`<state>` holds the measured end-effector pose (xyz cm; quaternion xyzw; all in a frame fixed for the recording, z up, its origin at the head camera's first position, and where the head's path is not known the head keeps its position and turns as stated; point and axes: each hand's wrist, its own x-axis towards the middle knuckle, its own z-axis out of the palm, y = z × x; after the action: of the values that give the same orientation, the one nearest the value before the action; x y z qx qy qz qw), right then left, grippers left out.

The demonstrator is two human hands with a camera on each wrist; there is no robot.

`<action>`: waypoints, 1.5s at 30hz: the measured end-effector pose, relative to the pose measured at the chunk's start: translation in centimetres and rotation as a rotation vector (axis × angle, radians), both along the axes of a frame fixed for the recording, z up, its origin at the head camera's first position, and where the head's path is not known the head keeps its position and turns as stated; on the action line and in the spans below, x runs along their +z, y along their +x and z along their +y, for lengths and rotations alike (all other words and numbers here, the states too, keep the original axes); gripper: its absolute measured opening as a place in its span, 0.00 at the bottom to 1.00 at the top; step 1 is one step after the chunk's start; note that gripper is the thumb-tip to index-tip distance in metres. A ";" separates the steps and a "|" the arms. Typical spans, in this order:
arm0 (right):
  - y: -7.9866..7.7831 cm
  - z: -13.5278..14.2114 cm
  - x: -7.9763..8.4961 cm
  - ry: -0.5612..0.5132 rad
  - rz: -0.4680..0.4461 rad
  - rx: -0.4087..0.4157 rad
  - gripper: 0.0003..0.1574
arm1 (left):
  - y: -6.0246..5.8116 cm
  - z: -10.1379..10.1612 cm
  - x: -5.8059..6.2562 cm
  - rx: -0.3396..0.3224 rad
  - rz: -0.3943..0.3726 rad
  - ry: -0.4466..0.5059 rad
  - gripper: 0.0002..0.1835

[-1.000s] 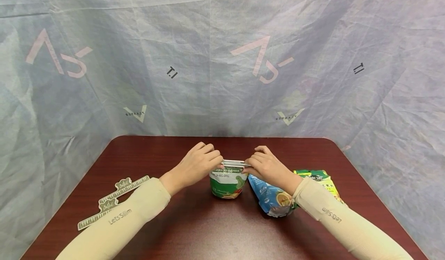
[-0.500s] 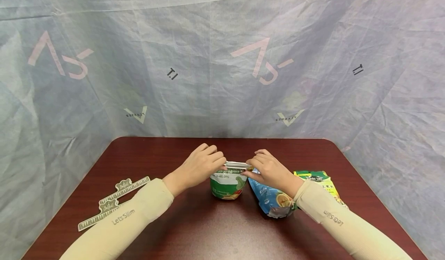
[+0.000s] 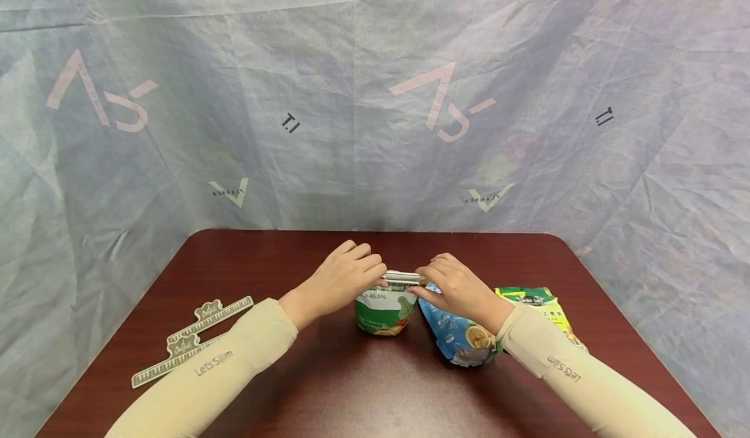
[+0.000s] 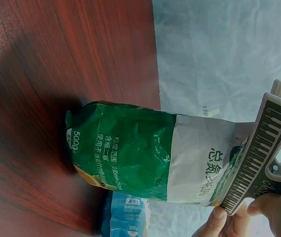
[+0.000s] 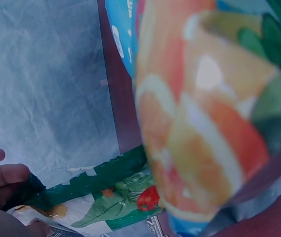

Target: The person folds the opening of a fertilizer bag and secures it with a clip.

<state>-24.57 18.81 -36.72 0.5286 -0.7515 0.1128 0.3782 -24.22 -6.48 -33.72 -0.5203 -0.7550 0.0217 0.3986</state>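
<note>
A green-and-white pouch (image 3: 383,312) stands upright on the table, its top edge between the two hands. Across that top lies a dark clip (image 4: 259,153) with a piano-key pattern and a rounded handle, best seen in the left wrist view. My left hand (image 3: 342,276) pinches this clip by its handle. With thumb and fingers, my right hand (image 3: 459,288) pinches the top right corner of the pouch. How far the clip's jaws stand apart is hard to tell.
Just right of the pouch lies a blue bag (image 3: 451,330) with fruit printed on it, large in the right wrist view. Beyond it is a yellow-and-green bag (image 3: 541,304). Two more piano-pattern clips (image 3: 202,321) lie at the table's left. A grey cloth (image 3: 351,99) hangs behind.
My left hand has slid slightly to the right along the pouch top. The right hand has shifted a little while still at its corner. The pouch stays in place.
</note>
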 end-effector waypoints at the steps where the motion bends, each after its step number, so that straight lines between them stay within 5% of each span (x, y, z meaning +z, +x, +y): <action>1: 0.0 0.0 0.0 -0.001 0.000 0.000 0.18 | 0.0 0.0 0.0 0.002 0.003 -0.002 0.13; 24: -0.2 -0.1 -0.1 -0.012 -0.022 -0.003 0.16 | -0.3 1.3 -0.1 0.001 0.020 0.002 0.13; 38: 0.0 -0.1 0.0 -0.008 -0.032 -0.021 0.16 | -0.6 1.2 0.1 -0.015 -0.117 0.005 0.12; 45: 0.0 0.0 0.0 -0.004 -0.037 -0.018 0.16 | -0.6 1.2 0.0 -0.010 -0.103 0.007 0.12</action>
<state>-24.57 18.77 -36.73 0.5189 -0.7629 0.1207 0.3663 -24.77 -5.24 -33.74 -0.5231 -0.7720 -0.0100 0.3610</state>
